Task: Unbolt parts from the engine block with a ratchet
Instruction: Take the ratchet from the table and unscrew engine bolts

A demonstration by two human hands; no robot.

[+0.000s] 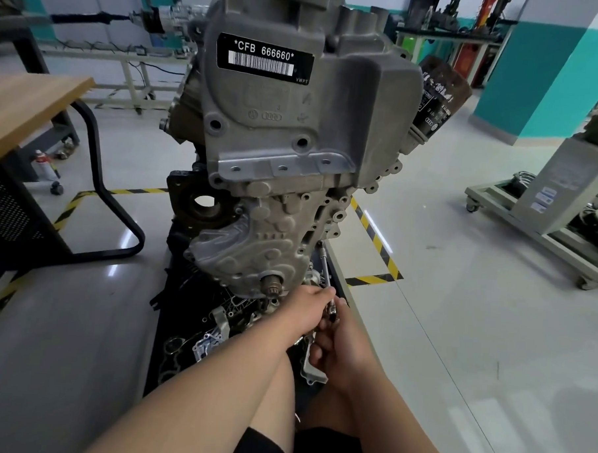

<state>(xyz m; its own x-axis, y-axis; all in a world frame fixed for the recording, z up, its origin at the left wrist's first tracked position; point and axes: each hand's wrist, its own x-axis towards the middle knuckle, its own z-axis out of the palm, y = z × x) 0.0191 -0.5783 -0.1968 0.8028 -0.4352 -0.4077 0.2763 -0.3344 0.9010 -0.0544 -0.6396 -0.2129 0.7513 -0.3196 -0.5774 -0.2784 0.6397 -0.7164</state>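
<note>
A grey cast engine block with a black barcode label stands upright in the middle of the view. A slim ratchet extension bar runs from the block's lower right side down to the ratchet head. My left hand grips the tool just above the head. My right hand curls round the ratchet handle just below it; the handle itself is hidden in my fist. The bolt at the far end of the bar is too small to make out.
Loose removed metal parts and gaskets lie on the black mat at the block's foot. A wooden desk with a black frame stands on the left. A wheeled stand is on the right. Yellow-black floor tape surrounds the work spot.
</note>
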